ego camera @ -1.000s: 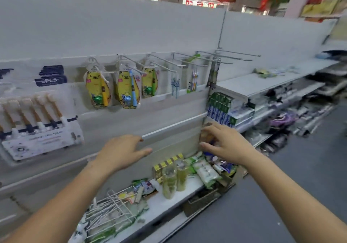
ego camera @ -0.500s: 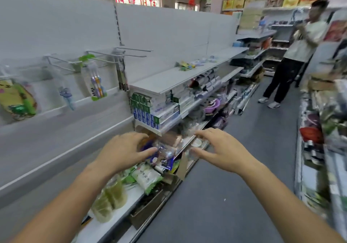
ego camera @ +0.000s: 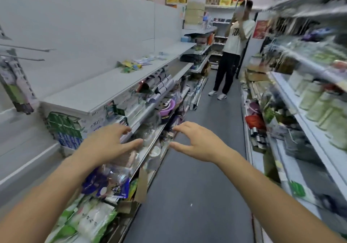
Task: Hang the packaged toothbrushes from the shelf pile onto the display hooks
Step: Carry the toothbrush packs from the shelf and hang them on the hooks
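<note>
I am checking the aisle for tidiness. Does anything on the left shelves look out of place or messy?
Yes. Loose packets lie scattered on the top shelf, not hung or stacked. Lower down, a cardboard flap sticks out over the shelf edge among jumbled goods.

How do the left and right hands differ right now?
The left hand shows in front of the stocked lower shelves; the right hand shows mostly against the aisle floor. The left hand's fingers look straighter; the right hand's curve more. Both are open, palm down and hold nothing.
</note>
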The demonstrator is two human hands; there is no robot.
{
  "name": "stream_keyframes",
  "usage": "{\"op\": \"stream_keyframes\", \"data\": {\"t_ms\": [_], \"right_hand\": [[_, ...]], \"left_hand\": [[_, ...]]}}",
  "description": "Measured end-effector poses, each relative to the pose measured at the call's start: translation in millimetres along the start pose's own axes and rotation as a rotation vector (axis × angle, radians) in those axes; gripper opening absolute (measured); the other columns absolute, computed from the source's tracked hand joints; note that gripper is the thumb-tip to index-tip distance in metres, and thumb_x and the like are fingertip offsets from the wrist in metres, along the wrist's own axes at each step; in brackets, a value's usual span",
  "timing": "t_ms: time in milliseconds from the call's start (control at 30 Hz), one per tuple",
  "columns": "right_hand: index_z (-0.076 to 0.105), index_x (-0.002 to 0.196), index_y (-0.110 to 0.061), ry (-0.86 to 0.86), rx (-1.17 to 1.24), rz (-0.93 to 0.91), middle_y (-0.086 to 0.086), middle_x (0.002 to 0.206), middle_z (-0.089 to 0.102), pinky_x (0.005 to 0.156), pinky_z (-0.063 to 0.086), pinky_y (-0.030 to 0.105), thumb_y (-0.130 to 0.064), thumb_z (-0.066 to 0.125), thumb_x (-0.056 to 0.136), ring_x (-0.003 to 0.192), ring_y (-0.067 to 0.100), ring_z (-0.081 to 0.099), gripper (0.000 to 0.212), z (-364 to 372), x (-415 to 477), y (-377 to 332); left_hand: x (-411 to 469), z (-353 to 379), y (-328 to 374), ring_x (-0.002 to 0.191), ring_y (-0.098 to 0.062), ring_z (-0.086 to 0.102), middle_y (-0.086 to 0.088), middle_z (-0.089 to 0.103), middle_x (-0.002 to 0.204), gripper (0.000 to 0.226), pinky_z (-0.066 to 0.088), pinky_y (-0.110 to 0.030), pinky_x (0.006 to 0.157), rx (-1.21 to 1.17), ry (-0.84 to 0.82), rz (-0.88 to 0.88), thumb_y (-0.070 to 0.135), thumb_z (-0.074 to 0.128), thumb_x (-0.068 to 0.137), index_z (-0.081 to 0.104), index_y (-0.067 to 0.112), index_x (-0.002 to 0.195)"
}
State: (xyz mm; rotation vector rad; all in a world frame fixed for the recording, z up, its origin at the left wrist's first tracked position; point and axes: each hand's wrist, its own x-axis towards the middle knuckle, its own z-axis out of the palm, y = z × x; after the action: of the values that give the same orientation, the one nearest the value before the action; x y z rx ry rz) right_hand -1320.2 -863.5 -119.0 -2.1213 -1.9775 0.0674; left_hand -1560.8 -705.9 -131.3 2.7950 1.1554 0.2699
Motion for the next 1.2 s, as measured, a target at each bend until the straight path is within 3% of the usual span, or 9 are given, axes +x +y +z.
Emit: {"op": "stream_keyframes", "data": {"t_ms": [333, 467, 533, 633, 833, 933, 1033, 1100, 1200], "right_hand": [[0.053, 0.141, -0.025, -0.003, -0.062, 0.123, -0.007, 0.136, 0.056, 0.106, 0.040, 0.032, -0.064, 0.048, 0.096, 0.125, 0.015, 0.051, 0.060, -14, 113, 87], [0.049, 0.142, -0.026, 0.006, -0.058, 0.139, -0.008, 0.137, 0.054, 0.108, 0.040, 0.032, -0.067, 0.048, 0.093, 0.127, 0.013, 0.049, 0.063, -9, 148, 133], [0.048, 0.142, -0.027, -0.006, -0.082, 0.131, -0.007, 0.137, 0.053, 0.108, 0.040, 0.032, -0.069, 0.047, 0.093, 0.126, 0.014, 0.049, 0.065, -8, 168, 160], [0.047, 0.144, -0.026, -0.020, -0.118, 0.096, -0.007, 0.139, 0.052, 0.108, 0.039, 0.032, -0.070, 0.045, 0.093, 0.127, 0.014, 0.048, 0.067, -10, 206, 204], [0.047, 0.146, -0.024, 0.031, -0.103, -0.002, -0.005, 0.137, 0.055, 0.106, 0.042, 0.031, -0.067, 0.045, 0.095, 0.126, 0.014, 0.050, 0.067, -29, 298, 305], [0.043, 0.149, -0.025, -0.004, -0.080, -0.052, -0.006, 0.141, 0.053, 0.108, 0.041, 0.031, -0.071, 0.043, 0.093, 0.129, 0.013, 0.048, 0.072, -38, 342, 350], [0.044, 0.148, -0.026, -0.022, -0.080, -0.098, -0.007, 0.140, 0.053, 0.107, 0.042, 0.030, -0.081, 0.029, 0.085, 0.127, 0.013, 0.049, 0.085, -47, 390, 388], [0.045, 0.147, -0.025, -0.022, -0.072, -0.133, -0.006, 0.138, 0.054, 0.105, 0.042, 0.031, -0.079, 0.034, 0.088, 0.127, 0.014, 0.049, 0.081, -47, 421, 407], [0.045, 0.147, -0.026, -0.018, -0.044, -0.176, -0.006, 0.138, 0.054, 0.105, 0.043, 0.034, -0.070, 0.043, 0.093, 0.126, 0.015, 0.050, 0.070, -42, 467, 429]], "left_hand": [[164, 8, -1, 0.118, -0.012, 0.060, 0.009, 0.062, 0.134, 0.084, 0.052, -0.035, 0.096, -0.052, -0.026, 0.082, 0.086, 0.033, 0.082, 0.057, 0.028, 0.138], [224, 18, 3, 0.122, -0.010, 0.058, 0.012, 0.060, 0.137, 0.101, 0.052, -0.034, 0.098, -0.032, -0.037, 0.097, 0.094, 0.023, 0.071, 0.055, 0.030, 0.142], [257, 28, 5, 0.124, -0.010, 0.058, 0.012, 0.060, 0.139, 0.095, 0.052, -0.035, 0.099, -0.004, -0.063, 0.087, 0.092, 0.028, 0.075, 0.054, 0.030, 0.143], [312, 43, 9, 0.110, -0.010, 0.062, 0.010, 0.065, 0.126, 0.093, 0.054, -0.035, 0.092, 0.048, -0.067, 0.078, 0.096, 0.025, 0.074, 0.061, 0.030, 0.129], [431, 54, 37, 0.091, -0.008, 0.061, 0.011, 0.065, 0.107, 0.082, 0.051, -0.029, 0.075, 0.101, -0.002, 0.014, 0.089, 0.029, 0.080, 0.064, 0.028, 0.122], [480, 54, 42, 0.103, -0.012, 0.063, 0.009, 0.067, 0.119, 0.074, 0.053, -0.033, 0.083, 0.115, 0.019, -0.055, 0.085, 0.037, 0.086, 0.063, 0.029, 0.127], [520, 54, 41, 0.094, -0.010, 0.062, 0.012, 0.067, 0.107, 0.068, 0.053, -0.031, 0.076, 0.117, 0.033, -0.117, 0.087, 0.035, 0.085, 0.065, 0.034, 0.115], [542, 54, 37, 0.090, -0.010, 0.062, 0.012, 0.066, 0.102, 0.073, 0.054, -0.032, 0.075, 0.137, 0.024, -0.169, 0.090, 0.029, 0.082, 0.065, 0.034, 0.110], [574, 55, 30, 0.108, -0.014, 0.063, 0.011, 0.066, 0.122, 0.080, 0.054, -0.036, 0.088, 0.145, 0.031, -0.241, 0.090, 0.029, 0.082, 0.062, 0.034, 0.128]]}}
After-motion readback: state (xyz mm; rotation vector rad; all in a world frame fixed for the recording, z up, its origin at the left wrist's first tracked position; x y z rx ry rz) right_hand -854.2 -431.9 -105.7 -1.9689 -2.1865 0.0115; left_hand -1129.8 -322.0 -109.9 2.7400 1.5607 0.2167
